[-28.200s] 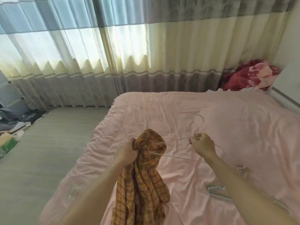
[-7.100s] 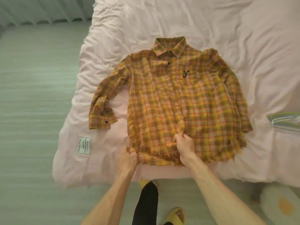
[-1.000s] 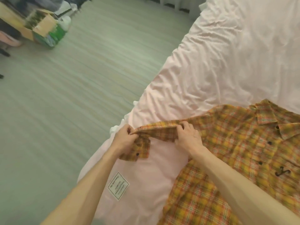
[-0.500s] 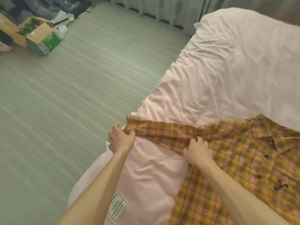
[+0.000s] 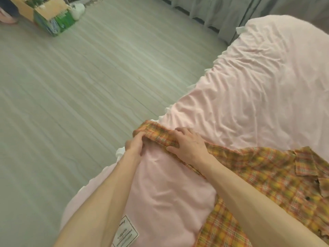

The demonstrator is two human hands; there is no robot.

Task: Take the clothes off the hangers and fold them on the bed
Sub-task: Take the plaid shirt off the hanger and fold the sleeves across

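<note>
the step in hand looks like spreading the garment flat before the folds begin. the plaid shirt (image 5: 267, 175) lies button-side up at the near left part of the bed (image 5: 258, 86), its collar (image 5: 306, 163) pointing toward the right edge of the view. no hanger shows on it. one sleeve (image 5: 160, 138) is drawn straight out toward the bed's left edge, and its cuff (image 5: 142, 128) reaches that edge.

the left hand (image 5: 135, 145) pinches the cuff end with curled fingers. the right hand (image 5: 188, 147) lies palm-down on the sleeve just beside it and presses the cloth to the bedding, fingers spread rather than closed around it.

the next move probably calls for lifting the cuff and carrying the sleeve back across the shirt's body. the pressing hand would hold the crease line so the soft fabric does not bunch or slide.

the bed wears a pale pink, wrinkled cover with a white printed label (image 5: 126, 232) near its near left corner. beyond the left edge runs a grey plank floor (image 5: 71, 104). a cardboard box (image 5: 49, 16) of green packs stands far off on the floor, and grey curtains (image 5: 222, 15) hang past the bed's far corner.
</note>
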